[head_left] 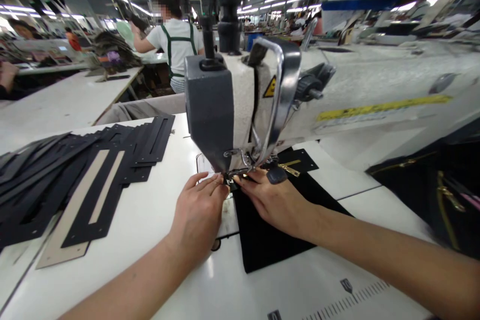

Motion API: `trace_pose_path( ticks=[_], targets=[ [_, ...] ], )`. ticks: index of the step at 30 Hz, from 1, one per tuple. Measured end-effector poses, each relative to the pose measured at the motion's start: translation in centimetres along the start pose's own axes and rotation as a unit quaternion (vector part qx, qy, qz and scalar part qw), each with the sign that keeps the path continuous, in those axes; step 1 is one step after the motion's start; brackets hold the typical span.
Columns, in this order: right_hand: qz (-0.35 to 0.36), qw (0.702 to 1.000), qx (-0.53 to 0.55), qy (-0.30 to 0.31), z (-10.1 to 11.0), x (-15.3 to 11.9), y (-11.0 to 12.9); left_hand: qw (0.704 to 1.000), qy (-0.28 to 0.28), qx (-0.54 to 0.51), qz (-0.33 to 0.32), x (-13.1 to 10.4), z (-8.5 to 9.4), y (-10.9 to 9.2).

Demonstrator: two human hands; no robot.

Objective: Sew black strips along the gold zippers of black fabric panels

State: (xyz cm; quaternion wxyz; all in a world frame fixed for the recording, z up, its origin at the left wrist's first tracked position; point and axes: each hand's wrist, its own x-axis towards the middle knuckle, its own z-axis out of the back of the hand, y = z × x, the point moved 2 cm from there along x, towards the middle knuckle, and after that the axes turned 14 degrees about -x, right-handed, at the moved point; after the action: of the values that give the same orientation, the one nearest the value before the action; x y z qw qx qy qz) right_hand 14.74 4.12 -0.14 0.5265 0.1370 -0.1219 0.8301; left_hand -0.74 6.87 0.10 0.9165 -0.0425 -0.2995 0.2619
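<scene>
A sewing machine head [217, 110] stands over a black fabric piece [277, 240] on the white table. My left hand [200, 210] is closed, its fingertips together at the fabric's left edge by the presser foot. Its thumb is mostly hidden. On the other side of the foot, my right hand [273, 200] grips and presses the fabric's upper part, fingers close together toward the needle area. A gold zipper pull [290, 169] lies just beyond that hand, on a dark strip with a punched hole. The needle and stitch line are hidden behind fingers and machine parts.
Dark slotted panels [131, 145] lie piled at the left, some with beige backing. Dark zippered bag pieces [420, 195] rest under the machine arm at the right. A ruler scale [348, 305] marks the front table. A person [176, 35] stands beyond the machine.
</scene>
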Motion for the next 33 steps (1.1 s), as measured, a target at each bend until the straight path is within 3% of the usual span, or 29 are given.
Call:
trace_pose_path(
  ticks=[5, 11, 18, 24, 27, 29, 30, 31, 33],
  targets=[
    [0.002, 1.000, -0.009, -0.010, -0.1, 0.1, -0.2, 1.000, -0.011, -0.001, 0.019, 0.4, 0.2, 0.1],
    [0.008, 0.999, 0.011, -0.031, 0.2, -0.1, 0.0, 0.999, -0.024, -0.020, -0.020, 0.2, 0.3, -0.1],
    [0.003, 0.998, 0.017, -0.052, 0.0, -0.2, 0.2, 0.999, -0.021, -0.024, -0.018, 0.1, 0.5, -0.2],
    [-0.032, 0.998, -0.007, -0.060, -0.6, 0.0, 0.2, 0.998, -0.016, -0.056, 0.024, 0.1, 0.3, 0.5],
    [-0.076, 0.996, -0.040, -0.032, -0.8, -0.5, -0.2, 0.989, -0.008, -0.120, 0.082, -0.5, 1.0, 0.7],
    [-0.090, 0.994, -0.058, -0.005, -0.6, -1.6, -0.2, 0.961, -0.018, -0.212, 0.180, -1.2, 1.8, 0.3],
    [-0.094, 0.993, -0.065, 0.008, -0.4, -2.3, 0.0, 0.928, -0.027, -0.276, 0.247, -1.7, 2.3, -0.1],
    [-0.099, 0.992, -0.072, 0.018, -0.1, -3.2, 0.4, 0.881, -0.038, -0.349, 0.318, -2.2, 2.7, -0.8],
    [-0.106, 0.991, -0.076, 0.029, 0.6, -5.2, 1.4, 0.748, -0.059, -0.495, 0.439, -2.9, 3.2, -2.6]
  ],
)
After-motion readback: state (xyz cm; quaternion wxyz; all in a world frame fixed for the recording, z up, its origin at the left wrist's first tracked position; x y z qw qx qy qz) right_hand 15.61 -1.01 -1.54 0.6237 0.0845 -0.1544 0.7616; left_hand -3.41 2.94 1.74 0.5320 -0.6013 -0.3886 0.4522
